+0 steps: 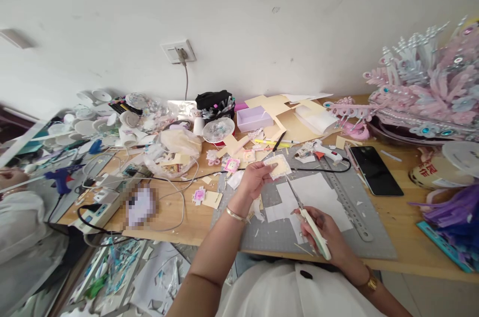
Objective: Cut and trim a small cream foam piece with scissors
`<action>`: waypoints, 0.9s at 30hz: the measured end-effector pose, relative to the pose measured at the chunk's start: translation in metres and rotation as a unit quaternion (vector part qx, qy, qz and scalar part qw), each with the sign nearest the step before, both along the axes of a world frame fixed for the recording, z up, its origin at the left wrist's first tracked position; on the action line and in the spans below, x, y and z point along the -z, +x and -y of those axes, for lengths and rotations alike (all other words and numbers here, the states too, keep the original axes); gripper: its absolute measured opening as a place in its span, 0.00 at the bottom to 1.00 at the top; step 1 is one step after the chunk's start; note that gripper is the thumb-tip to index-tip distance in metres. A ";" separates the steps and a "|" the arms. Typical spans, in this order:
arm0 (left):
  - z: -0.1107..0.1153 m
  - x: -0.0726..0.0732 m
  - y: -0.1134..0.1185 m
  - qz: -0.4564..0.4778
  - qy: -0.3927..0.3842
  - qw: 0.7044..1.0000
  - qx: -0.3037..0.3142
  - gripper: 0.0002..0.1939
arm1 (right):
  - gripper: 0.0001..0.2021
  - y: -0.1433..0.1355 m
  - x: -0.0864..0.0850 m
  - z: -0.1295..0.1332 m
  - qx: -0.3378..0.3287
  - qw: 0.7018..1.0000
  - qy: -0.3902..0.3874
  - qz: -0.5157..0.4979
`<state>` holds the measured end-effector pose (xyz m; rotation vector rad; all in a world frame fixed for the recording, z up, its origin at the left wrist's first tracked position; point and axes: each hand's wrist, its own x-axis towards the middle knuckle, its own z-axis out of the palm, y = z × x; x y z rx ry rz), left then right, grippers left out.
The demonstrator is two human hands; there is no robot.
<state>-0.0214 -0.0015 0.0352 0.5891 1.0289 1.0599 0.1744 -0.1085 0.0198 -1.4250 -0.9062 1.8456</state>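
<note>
Between thumb and fingers, my left hand (pixel 257 178) pinches a small square card piece (pixel 279 166), cream in the middle with a white, uneven border. My right hand (pixel 325 231) is wrapped round the pale handles of a pair of scissors (pixel 312 229). Their metal blades point up and left, and the tips meet the card's lower right edge. Beneath both hands lie white paper sheets (pixel 305 192) and small scraps on a grey cutting mat (pixel 262 242). Small pink decorated squares (pixel 231 164) rest left of my left hand.
A metal ruler (pixel 352 212), a glue gun (pixel 327 152) and a black phone (pixel 376 170) lie to the right. Cables and a power strip (pixel 108 202) cross the left side. Pink beaded pieces (pixel 422 87) are piled at the right. A co-worker's sleeve (pixel 22 237) shows at far left.
</note>
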 end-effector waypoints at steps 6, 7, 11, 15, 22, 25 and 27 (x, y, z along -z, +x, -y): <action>0.000 -0.008 -0.001 0.012 -0.012 1.000 0.000 0.25 | 0.24 0.003 0.001 0.003 0.001 0.999 0.045 0.003; 0.001 -0.009 -0.001 0.011 -0.014 1.000 -0.001 0.25 | 0.24 0.004 0.002 0.004 0.004 0.999 0.049 -0.001; 0.001 -0.009 -0.001 0.010 -0.017 1.000 -0.005 0.25 | 0.23 0.003 0.006 0.005 0.040 0.998 0.030 -0.033; 0.001 -0.006 0.000 -0.004 -0.010 1.000 0.004 0.24 | 0.23 0.001 0.007 0.004 0.052 0.997 0.027 -0.048; 0.002 -0.005 0.002 -0.015 -0.009 1.000 0.007 0.24 | 0.23 -0.001 0.010 0.005 0.075 0.995 0.016 -0.071; 0.003 -0.005 0.002 -0.015 -0.009 1.000 0.009 0.24 | 0.25 -0.001 0.009 0.005 0.081 0.994 0.010 -0.071; 0.003 -0.005 0.002 -0.012 -0.008 1.000 0.011 0.24 | 0.26 -0.001 0.008 0.005 0.084 0.994 0.007 -0.068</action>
